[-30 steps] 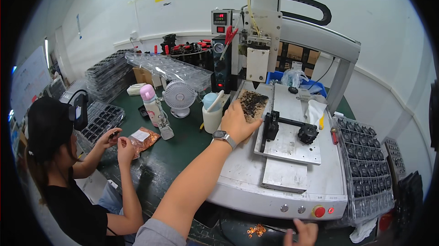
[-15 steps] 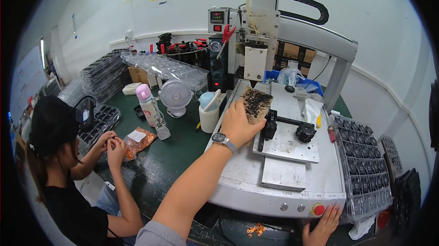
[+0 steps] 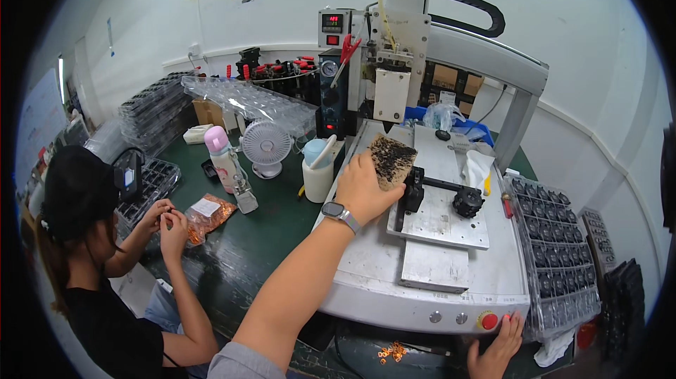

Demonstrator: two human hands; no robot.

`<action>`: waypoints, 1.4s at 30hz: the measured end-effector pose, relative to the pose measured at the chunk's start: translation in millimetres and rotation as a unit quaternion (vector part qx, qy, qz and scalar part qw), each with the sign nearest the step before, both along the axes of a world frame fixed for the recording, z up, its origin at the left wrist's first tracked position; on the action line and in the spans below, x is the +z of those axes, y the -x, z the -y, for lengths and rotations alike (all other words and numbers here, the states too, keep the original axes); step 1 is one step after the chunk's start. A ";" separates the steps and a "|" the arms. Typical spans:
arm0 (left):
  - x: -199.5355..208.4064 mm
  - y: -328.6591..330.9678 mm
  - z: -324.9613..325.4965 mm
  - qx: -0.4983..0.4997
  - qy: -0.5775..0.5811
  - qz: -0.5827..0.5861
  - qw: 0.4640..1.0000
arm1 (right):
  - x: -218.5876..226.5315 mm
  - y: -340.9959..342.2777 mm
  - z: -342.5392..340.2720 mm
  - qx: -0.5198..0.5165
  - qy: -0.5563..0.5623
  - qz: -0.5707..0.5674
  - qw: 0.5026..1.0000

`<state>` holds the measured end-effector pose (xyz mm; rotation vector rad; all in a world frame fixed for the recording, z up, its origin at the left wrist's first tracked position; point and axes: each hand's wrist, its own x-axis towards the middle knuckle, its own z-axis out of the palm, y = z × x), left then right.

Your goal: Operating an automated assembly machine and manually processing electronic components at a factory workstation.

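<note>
My left hand (image 3: 368,187) reaches over the benchtop dispensing machine (image 3: 352,252). Its fingers and thumb are closed on a tan pad (image 3: 393,160) smeared with black, held tilted just below the tip of the dispensing head (image 3: 392,97). The thumb is close to a black block (image 3: 413,192) on the metal plate (image 3: 443,227); whether they touch I cannot tell. A black ridged part (image 3: 467,203) sits at the right end of a bar from that block. My right hand (image 3: 496,351) lies with fingers outstretched on the machine's front edge, beside the red push button (image 3: 487,320).
Someone in black (image 3: 91,238) sits at left, hands together near a bag of copper-coloured parts (image 3: 210,217). A bottle (image 3: 224,160), a fan (image 3: 267,148) and a white container (image 3: 319,176) stand between us. Trays of black parts (image 3: 553,238) lean at right; small orange pieces (image 3: 392,353) lie below.
</note>
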<state>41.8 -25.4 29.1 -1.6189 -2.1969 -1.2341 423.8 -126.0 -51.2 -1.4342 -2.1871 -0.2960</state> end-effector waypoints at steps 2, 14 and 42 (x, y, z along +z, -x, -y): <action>1.6 1.1 -0.9 0.016 0.013 -0.004 1.000 | 6.8 -5.7 -3.8 0.033 -0.038 -0.024 0.998; -17.5 16.8 -2.8 0.095 0.154 -0.052 0.982 | 140.5 45.2 -96.0 0.277 0.127 0.163 0.938; -22.9 7.6 -13.3 0.006 -0.041 -0.114 0.993 | 70.5 181.6 -272.3 0.265 -0.011 -0.157 0.951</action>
